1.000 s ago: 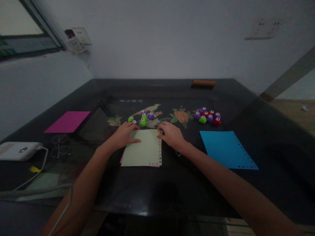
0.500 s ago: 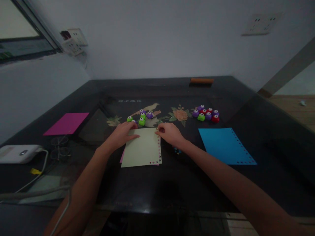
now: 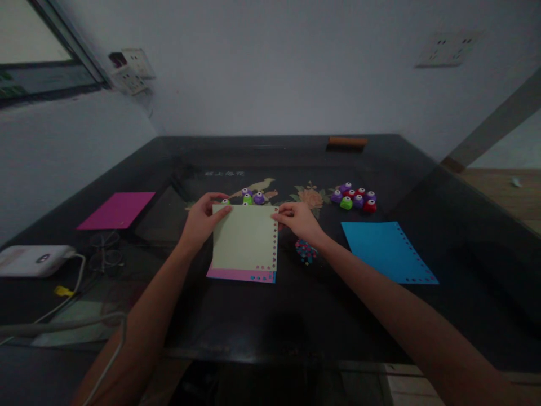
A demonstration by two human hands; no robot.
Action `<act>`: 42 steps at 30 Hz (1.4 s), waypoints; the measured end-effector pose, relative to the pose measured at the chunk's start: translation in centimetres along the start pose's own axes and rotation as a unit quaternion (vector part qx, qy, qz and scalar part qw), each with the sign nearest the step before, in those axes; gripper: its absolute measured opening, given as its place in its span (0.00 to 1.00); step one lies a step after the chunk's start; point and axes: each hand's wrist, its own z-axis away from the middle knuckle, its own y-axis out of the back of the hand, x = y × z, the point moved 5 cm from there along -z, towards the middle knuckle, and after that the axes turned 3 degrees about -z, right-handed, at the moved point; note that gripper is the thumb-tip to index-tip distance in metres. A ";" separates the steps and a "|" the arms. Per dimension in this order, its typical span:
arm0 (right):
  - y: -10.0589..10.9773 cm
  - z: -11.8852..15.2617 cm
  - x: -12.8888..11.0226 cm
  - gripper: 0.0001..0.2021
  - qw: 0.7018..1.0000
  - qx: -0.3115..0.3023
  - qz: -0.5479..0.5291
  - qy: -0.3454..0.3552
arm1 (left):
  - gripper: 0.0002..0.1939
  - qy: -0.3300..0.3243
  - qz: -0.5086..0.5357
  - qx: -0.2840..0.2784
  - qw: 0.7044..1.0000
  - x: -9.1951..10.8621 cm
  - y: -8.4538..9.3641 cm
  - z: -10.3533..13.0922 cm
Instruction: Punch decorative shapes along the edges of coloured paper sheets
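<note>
A flat, pale cream sheet (image 3: 244, 237), with small cut-outs down its right edge and along its lower right, is gripped near both upper corners; beyond its lower edge shows a pink sheet (image 3: 232, 273) underneath, blue visible through that sheet's cut-outs

Bare tabletop (image 3: 245, 324) opens on the near side of the cream sheet (image 3: 243, 237) — hemmed in by the left forearm (image 3: 155, 304) and right forearm (image 3: 380, 290). Behind the sheet, eyed toys (image 3: 258, 198) block the way; a gap separates them from the right-hand toy cluster (image 3: 358, 200). Colourful bits (image 3: 306, 251) clutter the space beside the right wrist.
</note>
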 end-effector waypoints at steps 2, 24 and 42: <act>0.5 -0.1 0.0 0.07 1.000 0.014 -0.010 0.003 | 0.22 0.039 0.100 -0.008 0.994 -0.2 -0.6 0.2; 10.8 6.6 1.2 0.07 0.985 0.158 -0.062 -0.023 | 0.18 0.055 0.102 -0.253 0.960 5.8 -10.0 3.9; 9.9 9.4 2.5 0.10 0.992 0.046 -0.064 -0.096 | 0.21 0.033 0.090 -0.152 0.984 6.2 -11.2 4.3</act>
